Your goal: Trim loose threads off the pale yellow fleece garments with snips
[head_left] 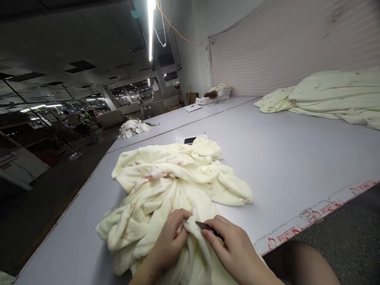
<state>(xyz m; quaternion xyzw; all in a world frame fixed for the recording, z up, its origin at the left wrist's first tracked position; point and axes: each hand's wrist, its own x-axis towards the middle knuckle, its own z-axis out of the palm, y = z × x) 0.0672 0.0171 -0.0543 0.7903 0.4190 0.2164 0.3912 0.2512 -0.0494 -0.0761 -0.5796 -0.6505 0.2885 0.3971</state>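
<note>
The cream fleece cloth (pixel 175 190) lies bunched on the table (pixel 297 158), between its left edge and red-printed edge; the left hand (pixel 173 233) pinches a fold between thumb and finger, and should hold it snug; the right hand (pixel 230 241) has its fingers pressed round dark snips (pixel 212 229); best keep their tip off the other fingers.

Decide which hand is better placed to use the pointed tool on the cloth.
Right hand, probably: it holds the pointed tool, tip close to the cloth, while the left hand pinches that cloth.
</note>
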